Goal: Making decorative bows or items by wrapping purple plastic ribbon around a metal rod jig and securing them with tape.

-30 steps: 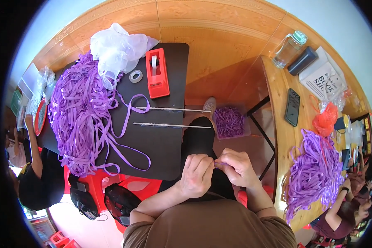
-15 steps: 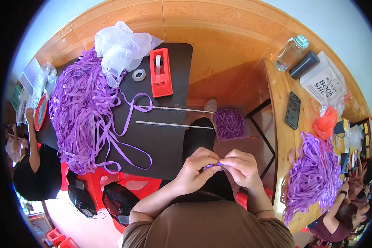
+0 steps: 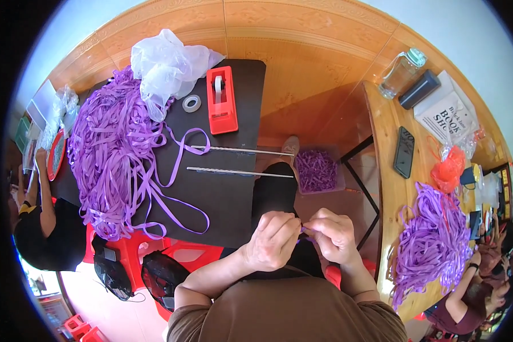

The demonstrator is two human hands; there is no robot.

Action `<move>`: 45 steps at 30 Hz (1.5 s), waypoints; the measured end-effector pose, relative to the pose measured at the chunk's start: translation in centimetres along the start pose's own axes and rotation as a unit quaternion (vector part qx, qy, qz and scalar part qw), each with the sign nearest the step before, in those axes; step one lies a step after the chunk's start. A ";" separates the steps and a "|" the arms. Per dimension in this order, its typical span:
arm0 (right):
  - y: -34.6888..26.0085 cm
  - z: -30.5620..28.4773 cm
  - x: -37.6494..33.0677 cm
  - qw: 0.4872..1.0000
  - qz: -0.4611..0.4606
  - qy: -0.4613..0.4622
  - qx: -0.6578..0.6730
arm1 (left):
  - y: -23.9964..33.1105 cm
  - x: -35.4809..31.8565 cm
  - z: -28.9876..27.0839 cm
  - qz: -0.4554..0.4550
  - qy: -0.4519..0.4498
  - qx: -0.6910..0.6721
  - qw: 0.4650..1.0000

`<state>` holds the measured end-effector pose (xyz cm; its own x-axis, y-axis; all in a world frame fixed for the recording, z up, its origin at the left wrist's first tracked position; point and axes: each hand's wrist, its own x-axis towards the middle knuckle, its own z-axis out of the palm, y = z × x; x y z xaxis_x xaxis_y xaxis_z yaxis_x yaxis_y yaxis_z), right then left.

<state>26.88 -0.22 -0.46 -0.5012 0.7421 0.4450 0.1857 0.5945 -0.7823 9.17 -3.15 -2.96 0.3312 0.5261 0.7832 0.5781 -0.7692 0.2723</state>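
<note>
My left hand (image 3: 272,241) and my right hand (image 3: 330,235) are close together above my lap, both with fingers pinched. Between them shows a small bit of purple ribbon (image 3: 304,230), mostly hidden by the fingers. On the dark table (image 3: 228,211) to the left lies a large heap of purple ribbon (image 3: 117,154), with loose loops trailing toward me. Two thin metal rods (image 3: 239,171) lie side by side, their ends sticking out past the table's right edge. A red tape dispenser (image 3: 222,102) and a white tape roll (image 3: 191,103) are farther back.
A clear bin (image 3: 319,171) of purple pieces stands on the floor. The wooden table (image 3: 376,114) at right holds another ribbon heap (image 3: 430,245), a phone (image 3: 404,151) and bottles (image 3: 403,74). A plastic bag (image 3: 168,68) covers part of the left heap. Other people work at both sides.
My left hand has turned, its knuckles now higher and its fingers curled more upright. The hands have drawn slightly apart, and less of the purple ribbon shows. The tabletop things stay put.
</note>
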 end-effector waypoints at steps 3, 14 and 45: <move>0.5 0.2 -0.4 0.993 0.089 -0.005 0.071 | -0.1 -0.2 0.3 -0.006 -0.009 0.005 1.000; 2.3 -1.1 -0.9 0.974 -0.047 0.051 -0.215 | 0.1 -1.3 0.4 -0.385 -0.050 -0.349 0.853; 16.6 4.5 12.0 0.949 -0.200 0.150 -0.193 | -7.0 -3.4 10.5 -0.462 0.336 -0.510 0.643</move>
<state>20.19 17.17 -10.04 -0.3441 0.4533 0.8222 0.3555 0.8734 -0.3328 11.88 4.27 -13.38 -0.3965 0.9180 -0.0053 -0.6076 -0.2581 0.7512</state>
